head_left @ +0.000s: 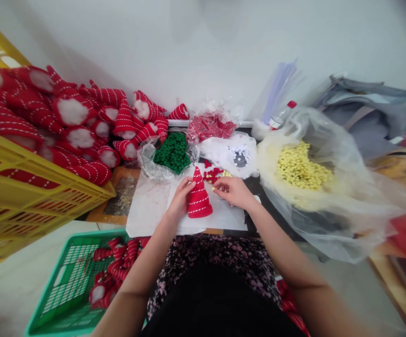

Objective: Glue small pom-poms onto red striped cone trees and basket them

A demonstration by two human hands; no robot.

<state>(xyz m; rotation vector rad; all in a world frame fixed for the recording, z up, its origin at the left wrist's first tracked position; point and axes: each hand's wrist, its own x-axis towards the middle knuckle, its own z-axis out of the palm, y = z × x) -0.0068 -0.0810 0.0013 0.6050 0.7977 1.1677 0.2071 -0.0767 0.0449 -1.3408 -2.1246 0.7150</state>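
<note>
A pale wall (146, 42) backs the whole workspace. On the left stands a large yellow crate (30, 196), and a heap of red stuffed pieces (73, 114) with white stitched lines fills it and spreads along the wall, several showing white filling at the wide end. On the right a clear plastic bag (350, 196) lies spread out with a pile of yellow balls (303, 166) in it. Below the table's left side sits a green basket (97, 234), holding more red striped pieces. A grey bag (367, 117) leans by the wall at the far right. White paper (150, 201) covers the middle of the table. Behind it, from left to right, are dark green balls (173, 154) in clear plastic, a red bundle (211, 127) in clear wrapping and a white bag (215, 149) with small white balls near its right side. Over the paper, the left hand (180, 195) grasps a red cone (199, 199) by its left side, thumb near the upper part, the tip pointing away from the person. Just right of the cone, the right hand (234, 192) has thumb and forefinger pinched on a tiny yellow ball (213, 188), apart from the cone. Beyond those fingertips lie loose red and yellow balls (213, 175)
</note>
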